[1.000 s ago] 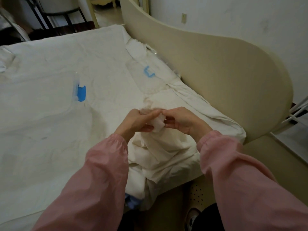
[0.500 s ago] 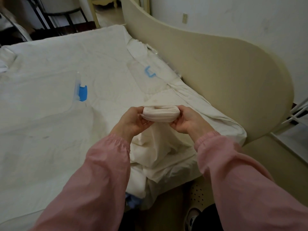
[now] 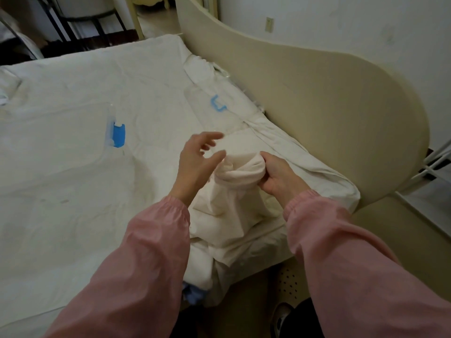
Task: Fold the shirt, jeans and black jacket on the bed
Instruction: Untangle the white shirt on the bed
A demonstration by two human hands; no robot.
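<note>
Cream cloth, probably the shirt [image 3: 229, 211] though the dim light leaves that unsure, lies bunched at the near right corner of the bed [image 3: 73, 191], close beside the curved beige headboard [image 3: 329, 118]; its upper end is rolled into a thick wad [image 3: 244, 172] raised a little above the rest of the heap; the right hand [image 3: 278, 176] grips the right side of that wad, its fingers curled round the cloth; the left hand [image 3: 195, 164] hangs just to the left of the wad, its fingers [image 3: 210, 137] spread wide and lightly bent, holding nothing; whether its thumb touches the wad cannot be told; both arms wear pink sleeves [image 3: 146, 264] gathered at the wrist; the lower folds of the shirt spill over the near edge of the mattress, and a scrap of pale blue fabric [image 3: 192, 292] shows beneath them; the bed is covered by a wrinkled white sheet [image 3: 61, 106]; a blue clip [image 3: 118, 135] sits on the sheet well to the left of the hands, and a second blue clip [image 3: 218, 106] lies farther up, near the headboard; a wall socket [image 3: 269, 21] is set in the pale wall behind the headboard.
</note>
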